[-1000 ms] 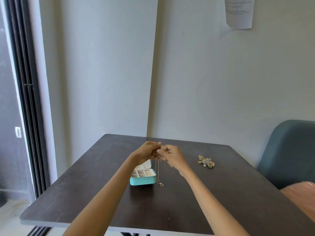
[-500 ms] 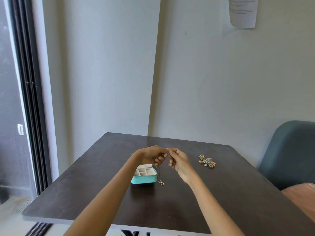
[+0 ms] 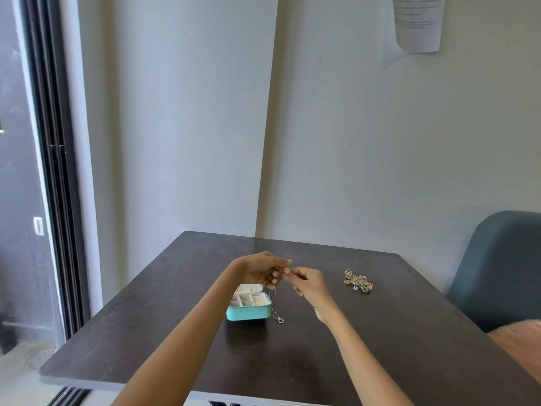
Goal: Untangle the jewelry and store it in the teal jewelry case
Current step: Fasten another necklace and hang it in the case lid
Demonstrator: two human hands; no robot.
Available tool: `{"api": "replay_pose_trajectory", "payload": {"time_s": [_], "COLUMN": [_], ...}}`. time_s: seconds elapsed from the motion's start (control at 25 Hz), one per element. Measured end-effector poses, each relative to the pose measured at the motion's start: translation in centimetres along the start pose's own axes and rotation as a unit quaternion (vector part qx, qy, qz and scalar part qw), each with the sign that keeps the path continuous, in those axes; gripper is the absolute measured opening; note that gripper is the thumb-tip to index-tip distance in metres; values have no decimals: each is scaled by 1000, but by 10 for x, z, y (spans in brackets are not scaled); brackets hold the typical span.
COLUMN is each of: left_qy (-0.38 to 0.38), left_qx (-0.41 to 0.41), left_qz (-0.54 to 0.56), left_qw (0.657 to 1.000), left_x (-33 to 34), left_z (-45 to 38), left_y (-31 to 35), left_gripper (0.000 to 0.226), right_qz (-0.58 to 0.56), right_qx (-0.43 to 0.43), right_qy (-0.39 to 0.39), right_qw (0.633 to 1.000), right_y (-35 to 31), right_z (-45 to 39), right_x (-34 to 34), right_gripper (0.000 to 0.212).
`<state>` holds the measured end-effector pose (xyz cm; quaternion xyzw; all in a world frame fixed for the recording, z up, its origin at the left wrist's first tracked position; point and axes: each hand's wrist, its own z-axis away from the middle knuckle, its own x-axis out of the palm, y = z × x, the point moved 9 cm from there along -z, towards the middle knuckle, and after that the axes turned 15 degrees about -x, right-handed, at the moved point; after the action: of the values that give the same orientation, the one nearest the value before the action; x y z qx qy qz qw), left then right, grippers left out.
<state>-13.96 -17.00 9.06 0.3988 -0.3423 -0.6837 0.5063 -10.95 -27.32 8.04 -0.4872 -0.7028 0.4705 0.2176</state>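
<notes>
Both hands, left (image 3: 261, 270) and right (image 3: 308, 281), pinch the necklace (image 3: 275, 303) (pendant dangling below); a tug could knot it or snag the case (image 3: 249, 312) beneath.

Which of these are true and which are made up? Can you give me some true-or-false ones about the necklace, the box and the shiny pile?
1. The small teal jewelry case is open. True.
2. The thin chain necklace with a pendant lies coiled inside the case. False: it hangs from the hands, beside the case.
3. Both the left hand and the right hand pinch the chain's top. True.
4. The tangled pile of colourful jewelry sits left of the case. False: it lies to the right, on the dark wooden table.
</notes>
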Motion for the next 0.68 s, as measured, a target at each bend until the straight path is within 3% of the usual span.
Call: {"api": "replay_pose_trajectory", "payload": {"time_s": [0.2,0.44,0.68], "left_qy": [3,-20,-29], "left_qx": [-20,-4,93], "left_qz": [-6,10,100], "left_qw": [1000,1000,990], "left_x": [-2,2,1], "left_z": [0,4,2], "left_y": [-7,1,14], "left_gripper": [33,33,21], "right_qz": [-31,-39,-309], "right_qx": [17,26,68], "right_qy": [-28,12,80], "right_qw": [999,999,945], "right_y": [5,2,-2], "right_z": [2,-3,-9], "right_x": [11,8,19], "right_gripper": [12,15,26]}}
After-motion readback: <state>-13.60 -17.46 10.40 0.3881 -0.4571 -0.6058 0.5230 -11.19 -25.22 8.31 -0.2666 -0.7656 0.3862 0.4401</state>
